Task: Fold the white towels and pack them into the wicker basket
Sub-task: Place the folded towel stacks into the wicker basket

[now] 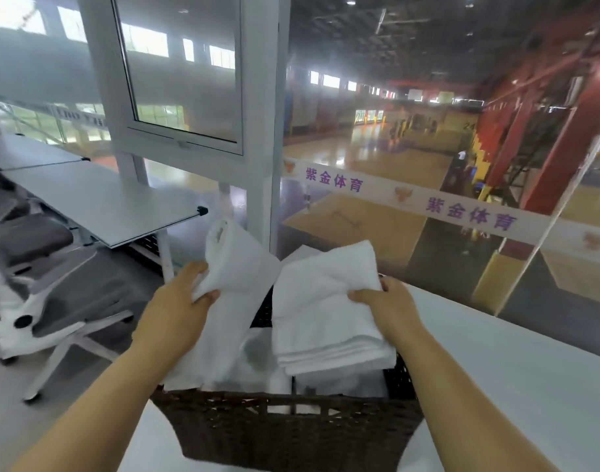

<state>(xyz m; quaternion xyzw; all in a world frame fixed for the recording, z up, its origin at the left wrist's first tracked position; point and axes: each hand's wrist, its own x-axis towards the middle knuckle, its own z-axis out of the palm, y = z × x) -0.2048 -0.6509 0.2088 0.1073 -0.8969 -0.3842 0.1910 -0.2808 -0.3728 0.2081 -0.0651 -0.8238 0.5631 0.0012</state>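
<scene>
Head view looks down on a white desk (pixel 516 376) carrying a dark brown wicker basket (pixel 291 434) at its left end. The left hand (pixel 176 301) grips a long, loosely rolled white towel (pixel 237 264), fingers (pixel 197 268) curled round it and thumb across the front; its lower end hangs into the basket's left side. The right hand (pixel 387 304) pinches the right edge of a flat folded towel (pixel 325 311), thumb on top, held just above the basket's right half. More white cloth (pixel 257 366) lies inside the basket.

Beyond the desk stands a glass wall with a pale banner strip (pixel 462 212) bearing purple characters, and through it a sports hall floor (pixel 376 158) and red steel columns (pixel 550 155). To the left are a white window frame (pixel 257 97), grey side desks (pixel 97 199) and a white-and-grey office chair (pixel 46 298).
</scene>
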